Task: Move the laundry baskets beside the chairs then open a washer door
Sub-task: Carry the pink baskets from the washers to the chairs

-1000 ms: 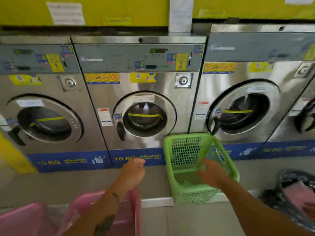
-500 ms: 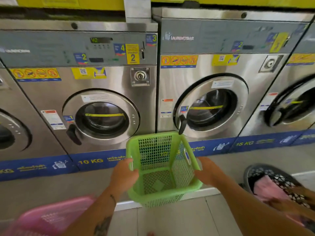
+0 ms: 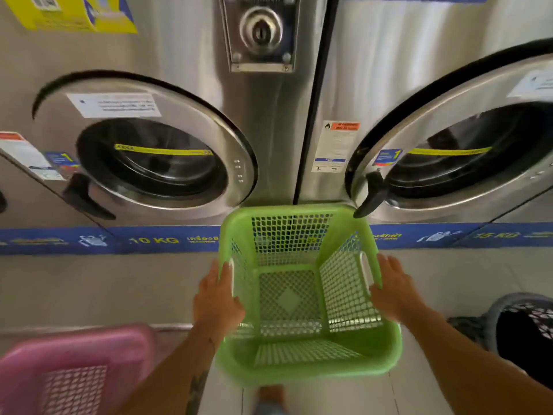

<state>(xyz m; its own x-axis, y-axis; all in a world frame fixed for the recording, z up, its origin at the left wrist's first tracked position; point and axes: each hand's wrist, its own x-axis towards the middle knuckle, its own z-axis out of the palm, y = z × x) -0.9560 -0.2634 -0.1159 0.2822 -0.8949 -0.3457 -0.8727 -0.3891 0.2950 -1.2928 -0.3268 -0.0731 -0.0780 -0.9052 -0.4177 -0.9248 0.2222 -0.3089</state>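
In the lower centre of the frame stands the green plastic laundry basket with mesh walls point(image 3: 302, 295), empty, its open top turned toward the camera. It sits just in front of two stainless steel front-loading washers, below the seam between them. The left hand point(image 3: 216, 298) is pressed against the left wall of the basket, the fingers point(image 3: 223, 272) reaching up to the rim beside the left handle slot. The right hand point(image 3: 393, 290) lies on the right wall in the same way, the fingers spread and flat near the right handle slot. Both hands clamp the basket from the two sides; I cannot tell if any finger goes inside a slot. The left washer with round glass door point(image 3: 149, 154) fills the upper left of the frame and its door is closed, with a black handle point(image 3: 80, 196) at its lower left. The right washer with round glass door point(image 3: 466, 157) is in the upper right, also closed, and its black handle point(image 3: 372, 194) points down, near the far right corner of the basket. A blue strip with the text "10 KG" point(image 3: 155, 240) runs along the bottom of the machines. In the lower left corner there is a pink plastic basket point(image 3: 74, 369), blurred. At the right edge, a dark mesh basket point(image 3: 508, 313) is partly visible. A bare foot point(image 3: 270, 395) shows at the bottom centre, just under the green basket
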